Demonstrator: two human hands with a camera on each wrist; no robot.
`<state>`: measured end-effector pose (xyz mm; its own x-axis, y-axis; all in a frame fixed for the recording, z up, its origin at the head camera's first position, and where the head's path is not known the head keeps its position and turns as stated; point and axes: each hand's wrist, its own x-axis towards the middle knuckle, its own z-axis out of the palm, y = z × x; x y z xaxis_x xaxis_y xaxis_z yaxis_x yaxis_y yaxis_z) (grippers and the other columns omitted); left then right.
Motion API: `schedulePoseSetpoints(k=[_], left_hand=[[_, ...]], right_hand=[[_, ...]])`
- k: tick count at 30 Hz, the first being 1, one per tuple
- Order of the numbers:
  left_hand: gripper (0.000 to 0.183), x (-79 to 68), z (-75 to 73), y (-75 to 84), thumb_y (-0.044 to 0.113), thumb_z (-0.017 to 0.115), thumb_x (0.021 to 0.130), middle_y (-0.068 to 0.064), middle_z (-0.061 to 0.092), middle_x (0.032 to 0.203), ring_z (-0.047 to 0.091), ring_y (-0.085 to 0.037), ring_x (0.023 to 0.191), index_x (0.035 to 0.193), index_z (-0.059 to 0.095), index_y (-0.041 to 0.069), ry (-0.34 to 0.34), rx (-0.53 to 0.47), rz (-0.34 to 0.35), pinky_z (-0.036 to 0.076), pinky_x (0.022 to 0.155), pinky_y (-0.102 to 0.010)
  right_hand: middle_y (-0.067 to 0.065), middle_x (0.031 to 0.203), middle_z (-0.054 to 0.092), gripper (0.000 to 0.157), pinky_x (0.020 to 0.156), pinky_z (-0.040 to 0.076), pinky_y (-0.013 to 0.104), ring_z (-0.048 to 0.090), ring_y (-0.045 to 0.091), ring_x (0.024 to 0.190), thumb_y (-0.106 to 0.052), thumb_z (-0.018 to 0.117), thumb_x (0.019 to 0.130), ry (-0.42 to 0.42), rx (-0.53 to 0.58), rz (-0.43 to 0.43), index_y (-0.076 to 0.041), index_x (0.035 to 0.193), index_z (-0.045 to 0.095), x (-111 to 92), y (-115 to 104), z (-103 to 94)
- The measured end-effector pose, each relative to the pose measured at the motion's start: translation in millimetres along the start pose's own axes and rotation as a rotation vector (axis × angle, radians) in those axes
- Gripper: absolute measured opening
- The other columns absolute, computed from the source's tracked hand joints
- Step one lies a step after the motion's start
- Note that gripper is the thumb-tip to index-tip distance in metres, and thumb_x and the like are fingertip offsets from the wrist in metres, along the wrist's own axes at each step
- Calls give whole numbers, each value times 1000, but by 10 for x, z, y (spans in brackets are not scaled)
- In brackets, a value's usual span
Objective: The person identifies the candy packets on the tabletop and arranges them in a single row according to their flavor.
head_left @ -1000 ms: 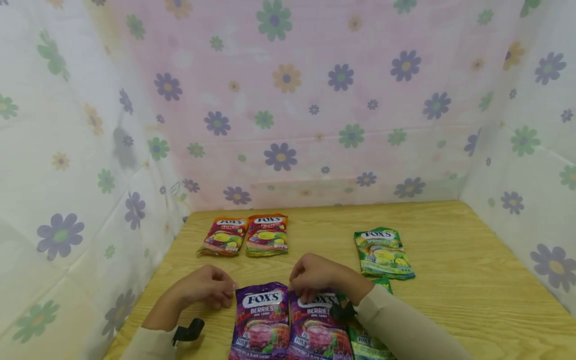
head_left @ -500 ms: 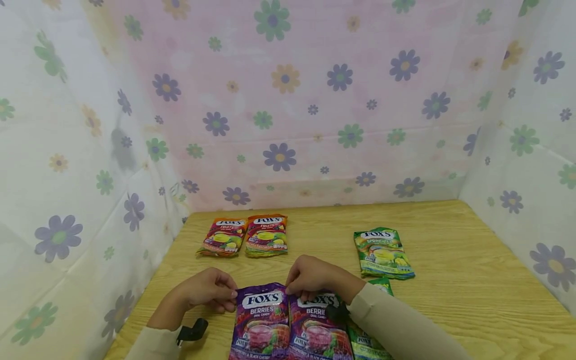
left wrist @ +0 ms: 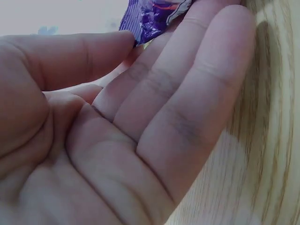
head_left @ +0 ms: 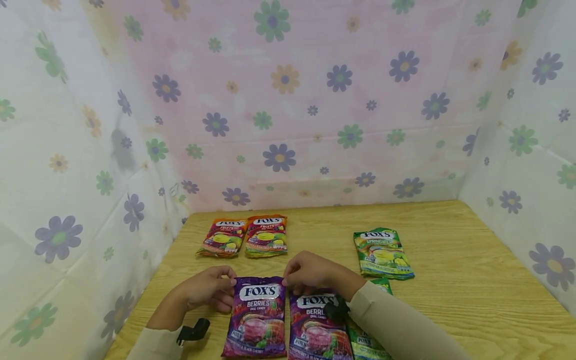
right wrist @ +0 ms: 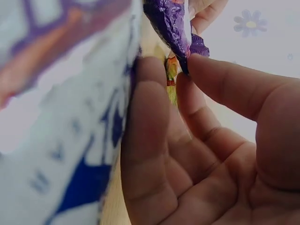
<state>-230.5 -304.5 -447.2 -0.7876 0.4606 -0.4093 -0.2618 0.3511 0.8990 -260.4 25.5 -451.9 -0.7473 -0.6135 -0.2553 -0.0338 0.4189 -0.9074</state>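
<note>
A purple Fox's Berries candy bag (head_left: 257, 316) stands tilted at the front of the table, its printed face toward me. My left hand (head_left: 208, 290) pinches its upper left corner between thumb and finger; the left wrist view shows the bag's crimped purple edge (left wrist: 133, 23) at the thumb tip. At the upper right corner, my right hand (head_left: 310, 274) pinches the bag, thumb against forefinger in the right wrist view. A second purple Berries bag (head_left: 318, 332) lies just to the right, partly under the right hand, and looms blurred at the left of the right wrist view.
Two orange Fox's Fruits bags (head_left: 222, 238) lie side by side at the back left. One green Fox's bag (head_left: 384, 254) lies right of centre; another green bag (head_left: 366, 342) is partly hidden by the right sleeve. Flowered cloth (head_left: 315, 125) surrounds the wooden table (head_left: 450, 250).
Both hands have closed on the left purple bag's top corners. That bag has risen a little and shifted slightly left, opening a gap from the second purple bag.
</note>
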Motion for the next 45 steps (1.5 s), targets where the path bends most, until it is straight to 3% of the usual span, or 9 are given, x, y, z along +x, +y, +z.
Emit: schedulePoseSetpoints(k=[5,9,27,36,45], left_hand=[[18,12,-4,4,15,54,107,-14,75,103,77,-25,87,114,52,-1,-2,-15,42,65,76,-42],[27,28,-17,3,14,58,104,-15,76,106,77,-24,88,121,53,-7,16,-13,61,65,77,-40],[35,43,-58,164,18,59,106,-10,75,103,77,-23,86,128,53,-9,68,5,122,65,79,-40],[27,152,-12,272,17,58,106,-9,70,106,75,-22,87,124,55,-3,173,-28,167,64,83,-45],[38,297,78,303,22,59,106,-9,72,115,74,-23,99,135,52,-2,345,-197,159,64,84,-38]], right_hand=[[16,87,78,11,54,59,31,76,26,69,-16,68,100,-25,110,22,-5,102,70,20,-4,-17],[18,90,78,11,56,61,33,78,29,72,-14,65,100,-30,169,28,-4,105,66,28,-4,-26],[18,104,72,17,65,65,41,78,37,80,-19,60,105,8,269,-26,-2,109,59,5,-73,-139],[17,111,70,20,74,65,44,78,34,81,-21,61,105,72,316,-28,-4,115,61,11,-138,-258],[16,123,69,35,85,64,45,77,32,94,-23,65,104,162,406,-49,0,130,65,7,-138,-308]])
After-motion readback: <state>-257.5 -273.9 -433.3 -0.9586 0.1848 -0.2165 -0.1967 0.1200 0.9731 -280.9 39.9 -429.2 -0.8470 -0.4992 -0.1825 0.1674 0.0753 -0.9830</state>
